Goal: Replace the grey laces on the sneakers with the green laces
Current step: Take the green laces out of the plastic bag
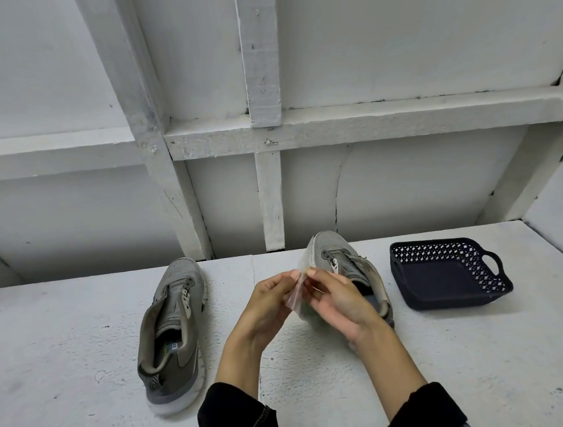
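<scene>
A bare, makeshift work booth rather than a furnished room. The far wall [54, 80] is plain white panelling braced by roughly painted white timber battens [262, 77] that cross in a grid, with chipped paint and nail heads showing. The near surface is a white-painted, textured bench [61, 337], scuffed and speckled. At far right on it sits a dark perforated plastic basket [447, 273].

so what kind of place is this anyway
Probably a bare workshop or storage-type workspace, not a home: a rough white-painted table set against a white board wall with exposed timber framing, and a dark plastic basket beside two grey sneakers.
</scene>
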`<state>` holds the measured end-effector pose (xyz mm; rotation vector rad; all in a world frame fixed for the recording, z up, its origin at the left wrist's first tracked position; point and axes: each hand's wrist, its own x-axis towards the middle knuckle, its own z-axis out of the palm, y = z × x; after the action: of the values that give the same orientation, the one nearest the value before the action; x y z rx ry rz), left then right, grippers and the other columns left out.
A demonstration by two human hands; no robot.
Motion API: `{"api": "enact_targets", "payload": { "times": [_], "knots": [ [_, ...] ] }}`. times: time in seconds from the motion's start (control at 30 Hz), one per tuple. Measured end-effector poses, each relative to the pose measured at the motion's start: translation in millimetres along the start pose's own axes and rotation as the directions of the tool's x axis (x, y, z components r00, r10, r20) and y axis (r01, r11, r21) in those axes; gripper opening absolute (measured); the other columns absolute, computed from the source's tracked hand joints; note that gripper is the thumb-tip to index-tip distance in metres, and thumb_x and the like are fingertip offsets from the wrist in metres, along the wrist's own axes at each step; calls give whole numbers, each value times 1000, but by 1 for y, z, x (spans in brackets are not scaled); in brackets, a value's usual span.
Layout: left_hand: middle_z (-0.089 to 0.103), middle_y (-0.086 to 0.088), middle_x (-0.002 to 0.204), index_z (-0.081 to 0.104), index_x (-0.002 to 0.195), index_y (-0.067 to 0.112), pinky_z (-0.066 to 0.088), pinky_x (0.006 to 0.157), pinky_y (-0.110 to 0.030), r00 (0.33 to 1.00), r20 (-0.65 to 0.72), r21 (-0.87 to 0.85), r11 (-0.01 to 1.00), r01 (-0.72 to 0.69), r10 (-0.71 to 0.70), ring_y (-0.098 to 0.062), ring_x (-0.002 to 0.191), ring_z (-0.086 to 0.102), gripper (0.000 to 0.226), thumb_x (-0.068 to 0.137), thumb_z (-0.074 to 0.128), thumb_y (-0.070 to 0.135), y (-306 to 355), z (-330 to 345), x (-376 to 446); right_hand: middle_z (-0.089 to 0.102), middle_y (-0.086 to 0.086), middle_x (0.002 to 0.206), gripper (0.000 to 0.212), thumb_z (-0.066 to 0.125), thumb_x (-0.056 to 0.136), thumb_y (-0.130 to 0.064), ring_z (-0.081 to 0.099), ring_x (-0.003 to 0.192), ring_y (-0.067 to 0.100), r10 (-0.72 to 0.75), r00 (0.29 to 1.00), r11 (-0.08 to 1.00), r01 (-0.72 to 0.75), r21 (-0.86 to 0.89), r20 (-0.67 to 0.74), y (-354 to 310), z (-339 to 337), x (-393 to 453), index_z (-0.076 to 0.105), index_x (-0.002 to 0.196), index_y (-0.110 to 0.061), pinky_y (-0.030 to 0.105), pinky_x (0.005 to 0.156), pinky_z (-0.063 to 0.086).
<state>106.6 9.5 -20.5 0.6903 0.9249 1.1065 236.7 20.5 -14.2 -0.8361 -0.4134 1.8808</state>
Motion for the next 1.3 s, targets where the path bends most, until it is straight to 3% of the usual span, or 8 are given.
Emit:
{"api": "enact_targets", "payload": {
  "times": [0.3, 0.4, 0.6, 0.8, 0.93, 1.1, 1.23, 1.3],
  "knots": [
    [67, -11, 77, 66, 89, -7, 53, 83, -27, 992, -18, -539, 837, 97, -127, -20, 84, 62, 16, 82, 59, 6, -6, 2, 8, 64, 13, 72, 25, 77, 56, 2, 65, 70, 19, 124, 991, 952, -134, 275, 52, 0, -6, 9, 64, 78, 2, 25, 77, 55],
    [65, -8, 78, 71, 84, -4, 57, 75, -22, 992, -82, -539, 842, 34, -92, -12, 72, 61, 17, 87, 58, 6, -5, -1, 9, 56, 9, 76, 9, 62, 75, -3, 52, 75, 15, 107, 994, 947, -99, 306, -10, -1, -6, 9, 58, 84, -2, 25, 81, 46],
    [67, -7, 73, 67, 90, -2, 58, 66, -20, 981, -189, -137, 988, -70, 43, -11, 66, 67, 12, 92, 56, 1, 8, -11, 8, 50, 7, 75, 14, 45, 93, -10, 47, 66, 15, -74, 986, 993, 59, -107, -148, -9, -12, 12, 54, 84, -5, 25, 58, 35],
    [72, -7, 84, 71, 100, -1, 57, 69, -22, 989, -129, 120, 991, -53, 69, -12, 74, 68, 15, 87, 66, 3, 19, -6, 8, 55, -1, 71, 22, 55, 96, -29, 48, 62, 10, -247, 965, 683, 110, -722, -87, -17, 6, 18, 59, 87, -9, 25, 57, 39],
    [74, -10, 85, 73, 91, 2, 58, 67, -24, 973, -212, 137, 989, -57, 86, -15, 75, 70, 8, 87, 66, 0, 21, -7, 4, 58, 2, 67, 12, 62, 87, -7, 52, 59, 11, -354, 931, 542, 124, -831, -91, -25, 3, 16, 60, 76, -11, 17, 53, 41],
    [70, 4, 62, 74, 71, 22, 55, 67, -26, 748, -464, 644, 761, -82, 474, -12, 62, 66, 13, 77, 71, 11, 21, -14, 8, 57, -1, 66, 9, 61, 79, -5, 51, 59, 13, -668, 742, 170, 72, -983, -61, -30, 0, 9, 58, 73, -10, 17, 47, 32],
    [73, 5, 70, 77, 79, 22, 56, 68, -25, 807, -321, 604, 763, -229, 496, -7, 66, 67, 7, 81, 75, 16, 21, 1, 9, 58, 0, 79, 21, 58, 83, 5, 54, 70, 15, -718, 692, -5, 98, -995, 72, -25, 8, 7, 56, 73, -14, 21, 55, 38],
    [75, 4, 74, 77, 82, 23, 58, 71, -27, 836, -273, 564, 783, -261, 475, -9, 72, 70, 7, 83, 75, 17, 20, 5, 10, 63, -3, 78, 15, 63, 85, -1, 58, 70, 9, -693, 718, 61, 160, -985, 74, -27, 16, 4, 66, 78, -14, 16, 58, 44]
  ]
}}
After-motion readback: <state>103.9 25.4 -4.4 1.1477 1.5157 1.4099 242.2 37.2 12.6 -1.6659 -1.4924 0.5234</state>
